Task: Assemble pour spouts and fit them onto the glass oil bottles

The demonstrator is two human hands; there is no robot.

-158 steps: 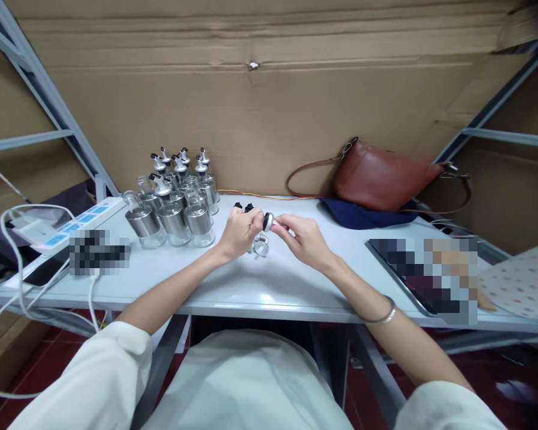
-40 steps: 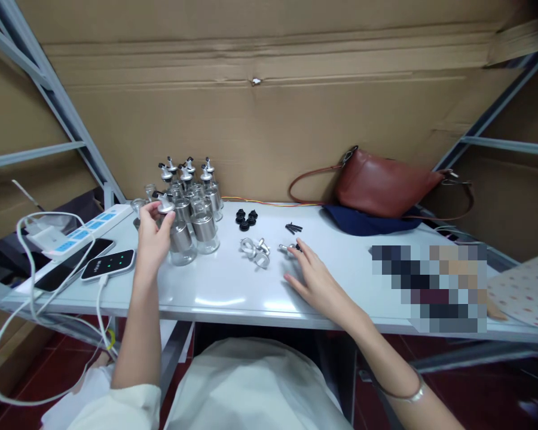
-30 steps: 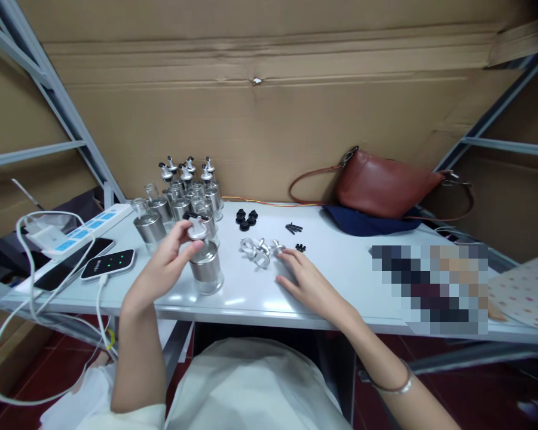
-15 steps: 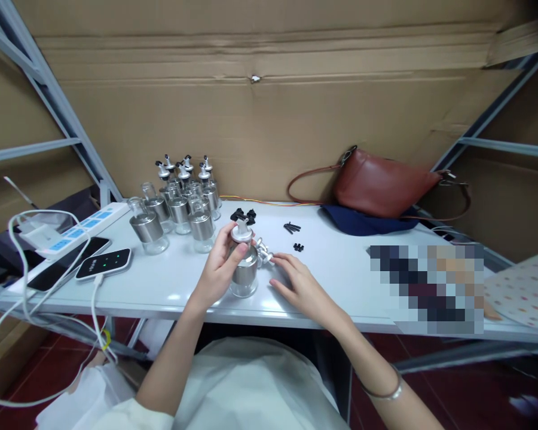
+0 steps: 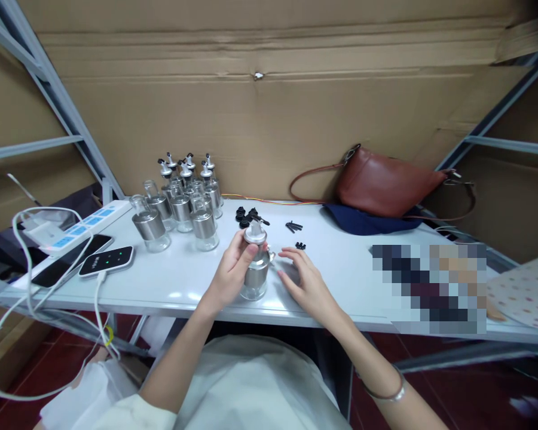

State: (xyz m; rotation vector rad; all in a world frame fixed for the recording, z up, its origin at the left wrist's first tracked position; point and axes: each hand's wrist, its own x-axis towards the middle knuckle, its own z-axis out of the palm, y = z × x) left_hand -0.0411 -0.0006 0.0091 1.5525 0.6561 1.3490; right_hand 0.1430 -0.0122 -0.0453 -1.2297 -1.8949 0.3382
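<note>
Fingers of my left hand (image 5: 232, 266) wrap round the upper part of a glass oil bottle (image 5: 254, 280) with a steel band, standing upright near the table's front edge. A silver pourer spout (image 5: 255, 232) sits on its top. To the right, my right hand (image 5: 308, 285) hovers by the bottle with fingers apart and holds nothing. Small shiny metal spout parts (image 5: 271, 255) peek out from behind the bottle, near the right fingertips; most of them are hidden. Black stoppers (image 5: 244, 216) lie in a pile behind the spout.
Several bottles without spouts (image 5: 205, 230) stand at the left, with spouted bottles (image 5: 186, 170) behind them. Thin black sticks (image 5: 294, 227) and small black pieces (image 5: 300, 245) lie mid-table. A brown bag (image 5: 385, 182), power strip (image 5: 87, 227), phone (image 5: 67, 263) and cabled white device (image 5: 106, 261) are around.
My left hand and the bottle have shifted slightly right, covering more of the metal parts. My right hand has drawn back a little to the right, its fingers still apart.
</note>
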